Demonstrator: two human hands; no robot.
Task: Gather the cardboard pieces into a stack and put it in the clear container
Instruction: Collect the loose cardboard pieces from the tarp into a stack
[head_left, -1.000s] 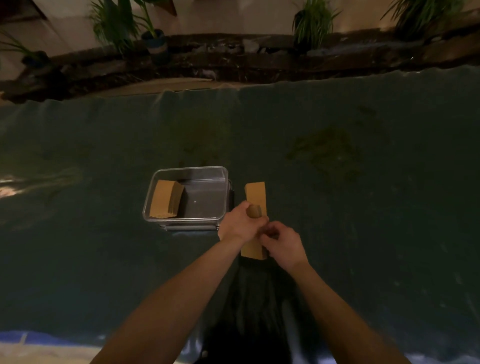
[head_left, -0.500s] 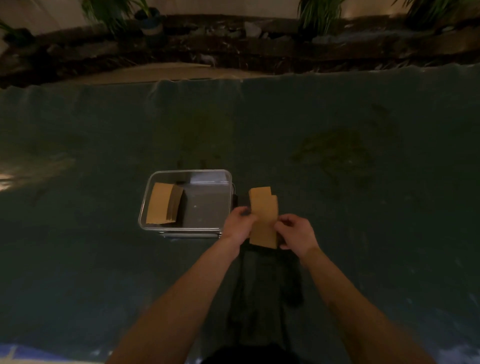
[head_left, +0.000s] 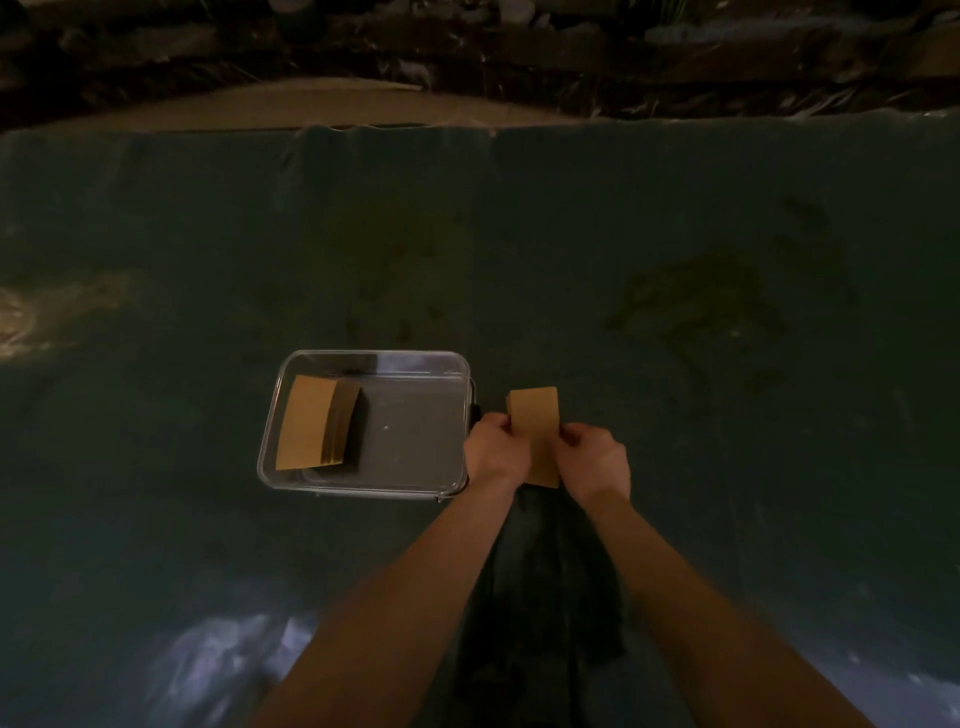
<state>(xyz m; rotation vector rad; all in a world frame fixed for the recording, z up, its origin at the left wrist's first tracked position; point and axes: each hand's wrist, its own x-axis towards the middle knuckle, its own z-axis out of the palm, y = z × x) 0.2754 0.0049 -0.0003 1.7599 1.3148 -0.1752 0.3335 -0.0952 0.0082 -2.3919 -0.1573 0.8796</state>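
Note:
A stack of brown cardboard pieces (head_left: 535, 423) stands between my hands, just right of the clear container (head_left: 363, 358). My left hand (head_left: 493, 449) grips the stack's left edge and my right hand (head_left: 597, 457) pinches its right edge. Its lower part is hidden behind my fingers. Inside the container, against its left wall, lies another stack of cardboard pieces (head_left: 311, 428), fanned slightly to the right. The container's right half shows a bare bottom.
Everything rests on a dark green cloth (head_left: 675, 260) with darker stains at the right. Beyond the cloth's far edge run a pale strip (head_left: 311, 104) and dark rocks. A dark garment (head_left: 545, 597) lies between my forearms.
The loose cardboard pieces have been squared up into a neater stack between my hands. My hands shifted slightly to grip both sides. The camera tilted further down.

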